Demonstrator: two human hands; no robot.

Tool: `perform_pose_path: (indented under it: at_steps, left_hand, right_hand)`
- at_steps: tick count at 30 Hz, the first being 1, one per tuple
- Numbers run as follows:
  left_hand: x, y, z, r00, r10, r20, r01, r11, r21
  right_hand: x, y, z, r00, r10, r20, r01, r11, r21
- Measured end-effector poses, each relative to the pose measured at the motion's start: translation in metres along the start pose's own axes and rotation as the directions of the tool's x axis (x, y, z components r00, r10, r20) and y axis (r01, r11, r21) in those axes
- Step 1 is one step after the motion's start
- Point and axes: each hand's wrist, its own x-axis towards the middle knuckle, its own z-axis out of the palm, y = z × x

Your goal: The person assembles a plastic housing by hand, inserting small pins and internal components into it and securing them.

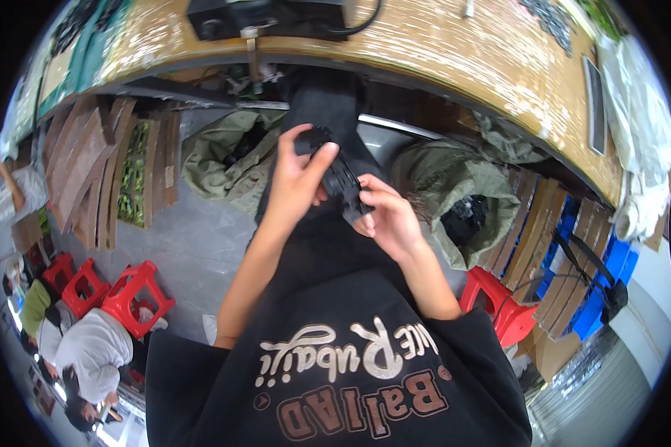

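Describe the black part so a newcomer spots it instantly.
Below the edge of the table, find the dark trousers. Over them, the left hand and right hand hold a black part slanting down rightward. Unlike the dark contents of the sack at right, it is hand-held.

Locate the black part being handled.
In the head view, just above centre, the black part is held between the left hand and the right hand, over the dark trousers.
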Motion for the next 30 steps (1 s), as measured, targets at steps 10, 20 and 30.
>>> perform_pose_path:
  at_steps: [10,20,30]
  left_hand:
    - [0.012,-0.015,-0.086,0.928,0.022,-0.371,-0.072,0.990,-0.121]
    - [0.009,0.002,-0.110,0.856,0.139,-0.498,-0.218,0.971,-0.103]
    - [0.010,0.076,-0.118,0.628,0.447,-0.637,-0.552,0.833,0.040]
  right_hand:
    - [-0.045,0.002,-0.239,0.030,-0.502,-0.864,0.729,0.602,-0.325]
    - [-0.093,-0.028,-0.296,-0.010,-0.392,-0.920,0.872,0.448,-0.200]
    - [-0.032,-0.202,0.031,0.207,-0.973,0.105,0.614,0.045,-0.788]
